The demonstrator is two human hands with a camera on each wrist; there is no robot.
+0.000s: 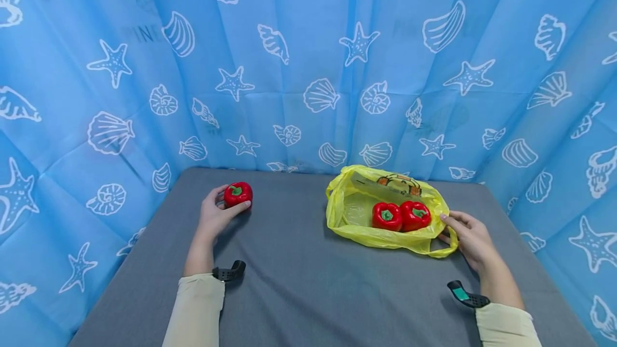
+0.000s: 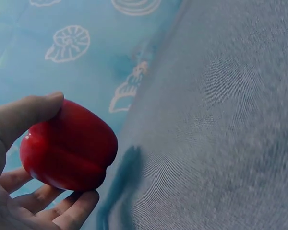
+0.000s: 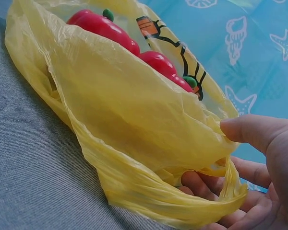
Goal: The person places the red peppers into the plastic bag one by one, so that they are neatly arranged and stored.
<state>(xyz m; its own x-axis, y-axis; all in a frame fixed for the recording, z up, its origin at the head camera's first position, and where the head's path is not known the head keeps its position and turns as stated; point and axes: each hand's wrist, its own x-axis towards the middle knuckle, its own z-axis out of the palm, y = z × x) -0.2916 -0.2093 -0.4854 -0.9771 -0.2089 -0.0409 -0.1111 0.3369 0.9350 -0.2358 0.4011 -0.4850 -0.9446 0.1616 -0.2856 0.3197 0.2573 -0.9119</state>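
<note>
My left hand [image 1: 215,213] holds a red bell pepper [image 1: 238,194] with a green stem, thumb on one side and fingers on the other. In the left wrist view the pepper [image 2: 69,148] appears above the cloth, its shadow falling beside it. At the right, a yellow plastic bag [image 1: 356,233] lies with its mouth spread wide. Two more red bell peppers, a left one [image 1: 387,217] and a right one [image 1: 415,216], sit side by side inside it. My right hand [image 1: 474,240] pinches the bag's right edge near a handle loop, fingers partly behind the plastic [image 3: 134,124].
A grey cloth [image 1: 299,283] covers the table. Behind it and along both sides hangs a blue curtain [image 1: 308,58] printed with white shells and starfish. Each wrist wears a black band, one on the left [image 1: 230,272] and one on the right [image 1: 468,295].
</note>
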